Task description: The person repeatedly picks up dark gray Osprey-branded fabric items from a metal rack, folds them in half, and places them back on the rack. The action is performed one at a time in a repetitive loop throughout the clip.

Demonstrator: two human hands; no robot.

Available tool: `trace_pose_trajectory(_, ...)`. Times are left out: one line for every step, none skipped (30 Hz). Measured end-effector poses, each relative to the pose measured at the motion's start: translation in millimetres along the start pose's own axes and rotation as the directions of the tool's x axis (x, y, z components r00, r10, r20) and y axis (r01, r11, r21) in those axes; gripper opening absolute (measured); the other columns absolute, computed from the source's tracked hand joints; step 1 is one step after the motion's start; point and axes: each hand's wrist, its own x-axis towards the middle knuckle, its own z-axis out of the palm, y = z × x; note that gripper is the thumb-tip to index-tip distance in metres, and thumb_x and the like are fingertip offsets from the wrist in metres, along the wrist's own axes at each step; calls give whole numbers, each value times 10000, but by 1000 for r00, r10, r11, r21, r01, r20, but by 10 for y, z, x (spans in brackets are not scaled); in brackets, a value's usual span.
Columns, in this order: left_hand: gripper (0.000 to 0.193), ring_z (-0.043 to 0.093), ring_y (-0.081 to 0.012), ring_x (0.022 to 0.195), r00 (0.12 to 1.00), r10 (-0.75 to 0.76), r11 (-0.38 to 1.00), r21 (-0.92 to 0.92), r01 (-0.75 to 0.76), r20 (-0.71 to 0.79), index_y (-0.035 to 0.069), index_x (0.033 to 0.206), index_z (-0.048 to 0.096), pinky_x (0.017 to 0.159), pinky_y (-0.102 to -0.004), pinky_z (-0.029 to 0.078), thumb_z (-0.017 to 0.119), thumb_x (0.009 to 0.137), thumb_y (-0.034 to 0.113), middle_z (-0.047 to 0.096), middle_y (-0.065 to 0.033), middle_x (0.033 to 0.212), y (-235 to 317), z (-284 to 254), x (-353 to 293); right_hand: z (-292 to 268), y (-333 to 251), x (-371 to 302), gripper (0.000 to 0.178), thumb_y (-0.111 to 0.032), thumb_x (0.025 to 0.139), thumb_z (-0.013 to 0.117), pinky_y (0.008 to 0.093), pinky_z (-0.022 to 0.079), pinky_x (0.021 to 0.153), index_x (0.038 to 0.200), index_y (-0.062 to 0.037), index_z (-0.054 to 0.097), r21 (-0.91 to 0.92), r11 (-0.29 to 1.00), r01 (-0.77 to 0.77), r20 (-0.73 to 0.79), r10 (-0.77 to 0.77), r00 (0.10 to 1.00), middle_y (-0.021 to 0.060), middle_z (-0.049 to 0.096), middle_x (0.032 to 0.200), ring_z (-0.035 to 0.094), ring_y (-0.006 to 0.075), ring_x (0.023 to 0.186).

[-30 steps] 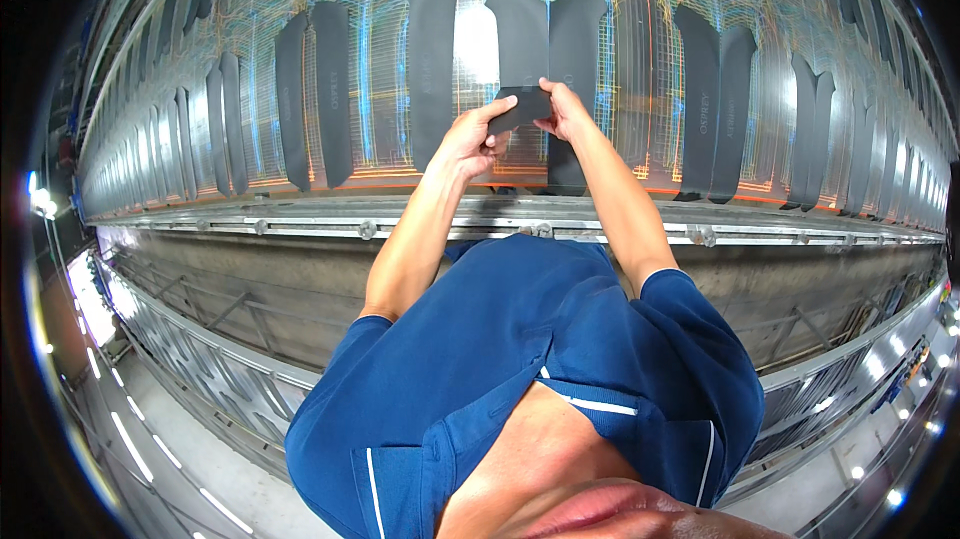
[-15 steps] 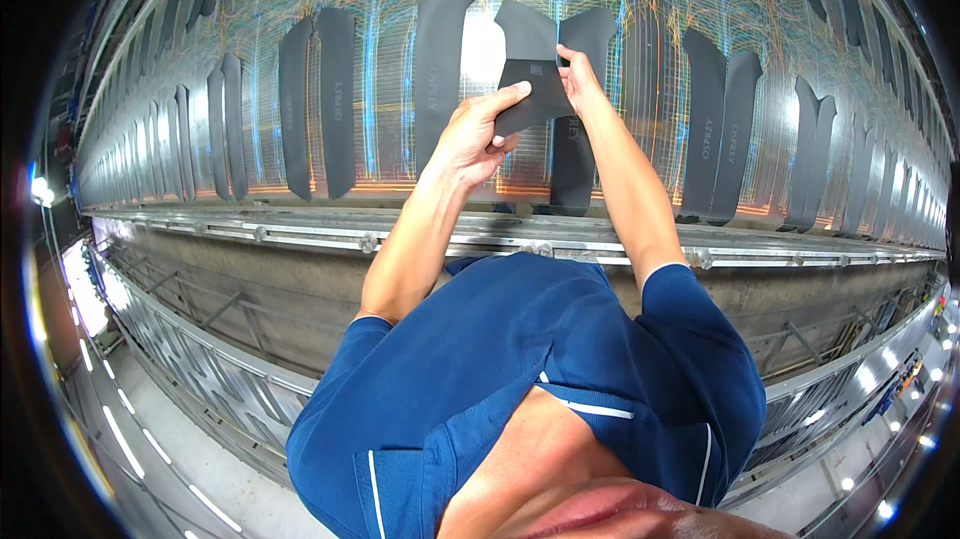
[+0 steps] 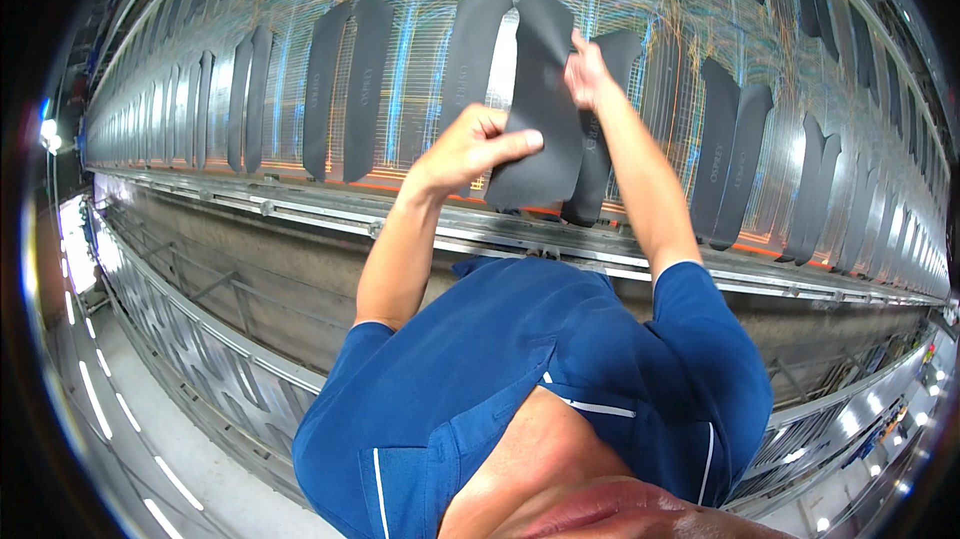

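A long dark grey flat panel (image 3: 540,124) with a shaped far end is lifted a little off the table, its near end toward me. My left hand (image 3: 468,151) is closed on its left edge near the close end, thumb on top and fingers underneath. At the upper right edge, my right hand (image 3: 592,77) pinches the panel; part of its grip is blurred. Beneath and to the right lies another dark grey panel (image 3: 603,154), partly covered. A similar panel (image 3: 472,54) rests flat just left of the held one.
Pairs of dark panels, such as one panel (image 3: 368,79) to the left and another (image 3: 712,144) to the right, lie in rows on a shiny, line-patterned table (image 3: 420,89). A metal rail (image 3: 330,224) runs along the table's near edge, close to my body.
The panel was folded over between my hands; now it is spread out lengthwise. My left hand has moved nearer to me with its end, and my right hand stays near the far part.
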Motion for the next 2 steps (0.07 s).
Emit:
trace_pose_trajectory(248, 639, -68, 816, 999, 11, 997, 72, -14, 39, -19, 993, 788, 730, -251, 514, 753, 965, 225, 740, -36, 854, -49, 10, -4, -326, 129, 85, 911, -798, 980, 242, 510, 491, 1006, 1484, -95, 530, 140, 986, -89, 153, 67, 986, 138, 635, 1412, 614, 298, 1261)
trace_pose_trajectory(221, 657, -82, 858, 996, -8, 980, 199, -9, 85, 45, 1082, 798, 808, -298, 538, 752, 965, 226, 763, -8, 935, -211, -58, -23, -286, 95, 126, 911, -798, 980, 242, 510, 491, 1006, 1484, -95, 530, 123, 988, -96, 161, 76, 984, 138, 635, 1412, 614, 298, 1261)
